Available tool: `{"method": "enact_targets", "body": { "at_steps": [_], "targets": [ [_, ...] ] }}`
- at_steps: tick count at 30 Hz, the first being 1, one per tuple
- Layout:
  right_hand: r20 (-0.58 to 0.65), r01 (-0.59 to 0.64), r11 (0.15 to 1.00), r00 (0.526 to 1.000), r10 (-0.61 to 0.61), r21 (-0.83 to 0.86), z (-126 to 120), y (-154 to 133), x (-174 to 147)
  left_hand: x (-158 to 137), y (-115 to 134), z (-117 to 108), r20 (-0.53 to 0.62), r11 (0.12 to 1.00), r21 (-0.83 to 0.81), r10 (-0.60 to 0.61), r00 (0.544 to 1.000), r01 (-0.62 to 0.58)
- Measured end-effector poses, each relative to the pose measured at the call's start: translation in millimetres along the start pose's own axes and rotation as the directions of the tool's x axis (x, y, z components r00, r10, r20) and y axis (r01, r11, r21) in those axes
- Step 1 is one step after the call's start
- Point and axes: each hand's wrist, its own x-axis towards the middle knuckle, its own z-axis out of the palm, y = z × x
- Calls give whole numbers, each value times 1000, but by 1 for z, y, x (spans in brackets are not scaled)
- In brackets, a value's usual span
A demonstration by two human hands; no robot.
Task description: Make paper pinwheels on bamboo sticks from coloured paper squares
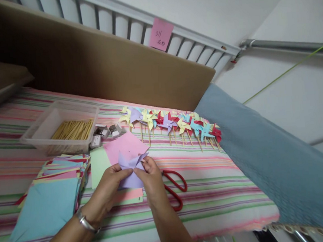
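Between both hands is a purple paper sheet [131, 181], its upper corners curling up and inward. My left hand [112, 182] pinches it from the left, thumb pressed near the paper's middle. On the other side my right hand [150, 176] grips it too, with the two thumb tips close together. Beneath the purple paper lie a pink sheet [124, 143] and a pale green sheet [98, 167]. Red-handled scissors [178, 188] rest just right of my right hand, their blades hidden. A silver bracelet [85, 220] circles my left wrist.
At left, a stack of coloured paper [50, 197] lies below a clear plastic box [30, 137] of thin wooden sticks [72, 130]. Small open boxes [114, 130] stand beside it. Several finished pinwheels [168, 123] line the back, before a cardboard panel [112, 69].
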Motion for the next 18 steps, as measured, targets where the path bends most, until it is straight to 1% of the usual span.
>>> {"method": "enact_targets", "body": {
  "at_steps": [3,4,6,8,10,11,12,13,14,16,18],
  "targets": [
    [28,-15,991,999,19,-129,-2,1,0,3,7,-5,-42,999,35,0,999,2],
    [24,5,980,1000,0,-199,-4,2,0,4,10,-7,-59,999,50,-9,998,12],
    [27,102,928,995,-99,-358,-8,4,-2,5,19,-13,-89,997,70,-28,996,35],
    [74,253,827,965,-251,-502,-11,4,-5,6,26,-18,-93,997,70,-15,996,21],
    [169,410,684,904,-392,-603,-14,3,-10,7,32,-22,-90,998,61,24,996,-18],
    [231,475,608,869,-438,-636,-15,2,-13,7,34,-24,-92,998,58,39,995,-33],
    [294,525,536,838,-459,-661,-15,0,-16,7,36,-25,-98,998,57,46,994,-41],
    [352,558,475,818,-456,-681,-14,-1,-19,8,36,-27,-106,998,57,45,993,-39],
    [397,574,428,808,-436,-698,-13,-2,-21,8,36,-28,-113,998,58,39,993,-32],
    [443,576,367,808,-387,-730,-10,-2,-24,9,35,-30,-113,998,66,24,993,-17],
    [445,566,326,813,-376,-757,-7,0,-24,10,34,-30,-105,997,79,16,994,-7]
  ]
}}
